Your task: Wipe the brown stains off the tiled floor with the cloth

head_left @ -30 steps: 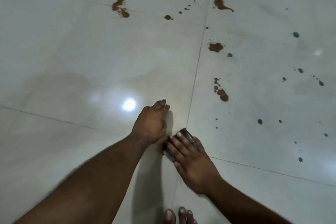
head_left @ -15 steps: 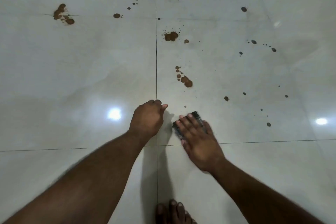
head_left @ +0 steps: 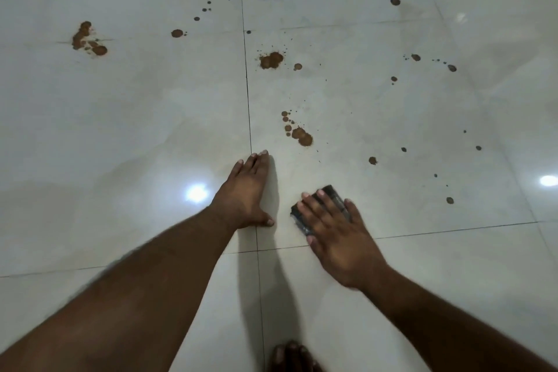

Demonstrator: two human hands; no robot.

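The right hand (head_left: 341,238) lies flat with fingers straight and slightly spread, pressing a small dark cloth (head_left: 320,208) onto the tiled floor (head_left: 136,118) (only the cloth's far edge and left side show past the fingers). The left hand (head_left: 247,193) rests palm-down just beside it, fingers together and extended, holding nothing. Brown stains (head_left: 299,134) dot the tile beyond both hands, the nearest cluster not far ahead of the cloth.
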